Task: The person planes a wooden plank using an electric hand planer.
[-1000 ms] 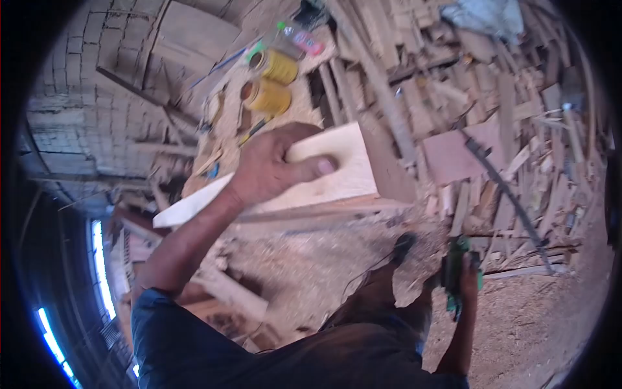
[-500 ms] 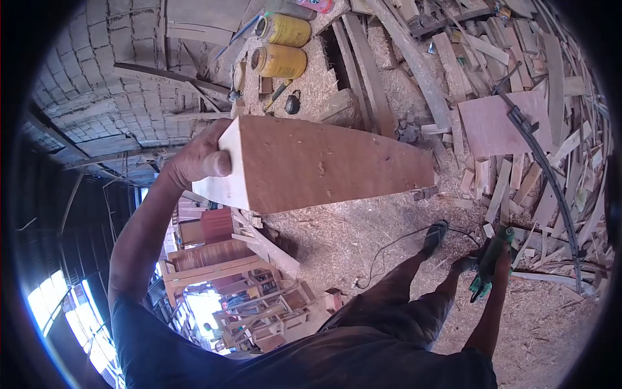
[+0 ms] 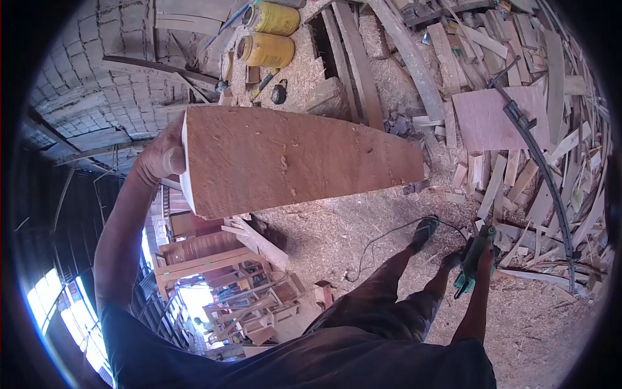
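The left hand (image 3: pixel 162 155) is closed on one end of the wooden block (image 3: pixel 298 159), the thumb bent against the pale end face and the fingers mostly hidden behind it. The block is held up in front of the body, its broad reddish-brown side facing the camera and its narrower end pointing away from this hand. The right hand (image 3: pixel 485 258) is clamped around the green power tool (image 3: pixel 472 267), held low on the right side below the block's narrower end; the fingers are hard to make out.

Just above the block in the view are a small black object (image 3: pixel 278 93) and two yellow jars, the lower jar (image 3: pixel 267 50) and the upper jar (image 3: pixel 275 18), the latter near the frame's top edge. Any lettering on them is too blurred to read. Right of the block, a dark bar (image 3: pixel 541 159) crosses a pinkish board (image 3: pixel 476 123) among wood offcuts (image 3: pixel 495 185). Below it, a dark cord (image 3: pixel 368 249) curves over the shavings, and wooden frames (image 3: pixel 259 301) stand partly lost in glare.
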Tool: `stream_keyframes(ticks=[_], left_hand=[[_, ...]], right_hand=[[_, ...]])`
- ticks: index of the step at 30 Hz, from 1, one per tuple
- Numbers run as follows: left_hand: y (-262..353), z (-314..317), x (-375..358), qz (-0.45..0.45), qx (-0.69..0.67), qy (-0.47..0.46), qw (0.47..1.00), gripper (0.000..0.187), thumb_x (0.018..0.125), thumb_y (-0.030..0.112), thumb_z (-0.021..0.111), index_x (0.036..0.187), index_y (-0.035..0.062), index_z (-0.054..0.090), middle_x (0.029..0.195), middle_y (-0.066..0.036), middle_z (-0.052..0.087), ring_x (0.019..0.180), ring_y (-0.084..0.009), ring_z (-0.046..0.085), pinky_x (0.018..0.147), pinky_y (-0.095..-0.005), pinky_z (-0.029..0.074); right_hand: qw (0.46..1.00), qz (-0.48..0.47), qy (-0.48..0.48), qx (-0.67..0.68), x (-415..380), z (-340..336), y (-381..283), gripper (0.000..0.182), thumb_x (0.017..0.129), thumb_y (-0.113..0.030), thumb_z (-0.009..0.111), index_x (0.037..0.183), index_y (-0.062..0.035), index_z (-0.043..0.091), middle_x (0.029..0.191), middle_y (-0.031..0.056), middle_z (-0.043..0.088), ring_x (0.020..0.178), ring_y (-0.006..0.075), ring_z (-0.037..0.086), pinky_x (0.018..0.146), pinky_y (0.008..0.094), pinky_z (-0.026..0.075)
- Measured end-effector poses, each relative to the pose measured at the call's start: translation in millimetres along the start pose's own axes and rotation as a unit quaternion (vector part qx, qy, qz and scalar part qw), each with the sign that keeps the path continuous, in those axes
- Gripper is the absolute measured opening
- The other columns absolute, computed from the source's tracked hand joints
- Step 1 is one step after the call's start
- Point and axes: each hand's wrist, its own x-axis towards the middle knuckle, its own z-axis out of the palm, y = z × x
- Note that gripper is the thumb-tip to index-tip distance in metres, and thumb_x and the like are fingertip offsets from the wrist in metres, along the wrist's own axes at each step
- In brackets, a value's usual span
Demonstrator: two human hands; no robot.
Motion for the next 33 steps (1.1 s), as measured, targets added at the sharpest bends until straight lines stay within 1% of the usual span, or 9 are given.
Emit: stream_keyframes(ticks=[2, 8, 11, 14, 17, 23, 26, 29, 33], left_hand=[[1.4, 0.5, -1.6, -0.003, -0.007, 0.005, 1.000, 0.156, 0.041, 0.084, 0.096, 0.162, 0.0009, 0.044, 0.154, -0.011, 0.061, 0.139, -0.0226, 0.057, 0.118, -0.0425, 0.047], [-4.2, -1.3, -3.3, 0.004, -0.010, 0.009, 1.000, 0.156, 0.038, 0.082, 0.098, 0.160, 0.0007, 0.045, 0.152, -0.011, 0.062, 0.137, -0.0221, 0.058, 0.117, -0.0418, 0.047], [-7.1, -2.8, -4.5, 0.003, -0.012, 0.011, 1.000, 0.156, 0.037, 0.081, 0.099, 0.160, 0.0006, 0.046, 0.151, -0.011, 0.062, 0.137, -0.0219, 0.058, 0.117, -0.0414, 0.047], [-9.3, -4.4, -4.0, 0.004, -0.016, 0.013, 1.000, 0.156, 0.035, 0.080, 0.099, 0.159, 0.0005, 0.047, 0.150, -0.011, 0.063, 0.136, -0.0217, 0.059, 0.116, -0.0411, 0.047], [-11.7, -4.2, -5.3, 0.005, -0.019, 0.018, 1.000, 0.156, 0.034, 0.079, 0.100, 0.158, 0.0004, 0.048, 0.149, -0.010, 0.063, 0.135, -0.0215, 0.059, 0.116, -0.0407, 0.048], [-12.4, -3.0, -3.3, 0.013, -0.023, 0.022, 0.999, 0.156, 0.031, 0.077, 0.102, 0.156, 0.0001, 0.049, 0.146, -0.010, 0.064, 0.133, -0.0210, 0.060, 0.115, -0.0400, 0.048], [-12.1, -0.4, -1.2, 0.019, -0.023, 0.021, 0.999, 0.156, 0.029, 0.076, 0.103, 0.155, 0.0000, 0.050, 0.145, -0.010, 0.065, 0.132, -0.0208, 0.060, 0.115, -0.0397, 0.048], [-12.7, 1.1, 0.4, 0.025, -0.024, 0.022, 0.999, 0.156, 0.028, 0.075, 0.104, 0.154, -0.0001, 0.051, 0.144, -0.010, 0.065, 0.131, -0.0206, 0.061, 0.115, -0.0393, 0.048], [-12.7, 0.4, 2.3, 0.041, -0.029, 0.029, 0.998, 0.156, 0.026, 0.073, 0.105, 0.153, -0.0002, 0.052, 0.143, -0.010, 0.066, 0.130, -0.0203, 0.061, 0.114, -0.0388, 0.048]], right_hand=[[1.000, 0.002, 0.013, -0.027, -5.2, -1.8, -3.8, 0.108, 0.101, -0.084, 0.050, 0.148, 0.0125, 0.059, 0.138, 0.0330, 0.069, 0.124, 0.0459, 0.069, 0.107, 0.0516, 0.052], [0.998, -0.048, 0.026, 0.011, -14.2, -7.1, -2.9, 0.104, 0.101, -0.081, 0.053, 0.145, 0.0129, 0.061, 0.134, 0.0323, 0.071, 0.120, 0.0449, 0.071, 0.103, 0.0523, 0.053], [0.999, -0.032, 0.016, 0.032, -26.3, -7.5, -11.7, 0.087, 0.106, -0.070, 0.058, 0.147, 0.0071, 0.063, 0.132, 0.0237, 0.072, 0.116, 0.0334, 0.069, 0.100, 0.0463, 0.054], [0.995, -0.043, 0.060, -0.061, 17.2, -5.6, 38.8, 0.089, 0.107, -0.070, 0.056, 0.145, 0.0098, 0.063, 0.132, 0.0259, 0.072, 0.115, 0.0344, 0.070, 0.100, 0.0472, 0.054], [0.995, -0.039, 0.054, -0.070, 14.8, -5.1, 39.2, 0.093, 0.106, -0.072, 0.055, 0.145, 0.0122, 0.061, 0.131, 0.0276, 0.071, 0.116, 0.0366, 0.069, 0.101, 0.0483, 0.053], [0.995, -0.012, 0.031, -0.094, 5.7, -4.8, 24.5, 0.098, 0.104, -0.077, 0.054, 0.149, 0.0109, 0.058, 0.134, 0.0300, 0.070, 0.119, 0.0411, 0.069, 0.103, 0.0496, 0.052], [0.996, -0.017, 0.033, -0.077, 16.4, -5.0, 38.3, 0.100, 0.103, -0.078, 0.054, 0.151, 0.0096, 0.056, 0.135, 0.0298, 0.069, 0.119, 0.0416, 0.069, 0.103, 0.0500, 0.052], [0.996, -0.021, 0.052, -0.064, 4.3, -3.7, 27.2, 0.099, 0.103, -0.079, 0.055, 0.151, 0.0087, 0.056, 0.135, 0.0292, 0.069, 0.117, 0.0410, 0.069, 0.102, 0.0501, 0.052], [0.998, -0.053, -0.005, -0.024, -2.3, -7.4, 16.6, 0.099, 0.103, -0.078, 0.056, 0.151, 0.0082, 0.056, 0.135, 0.0278, 0.069, 0.117, 0.0384, 0.068, 0.103, 0.0492, 0.052]])
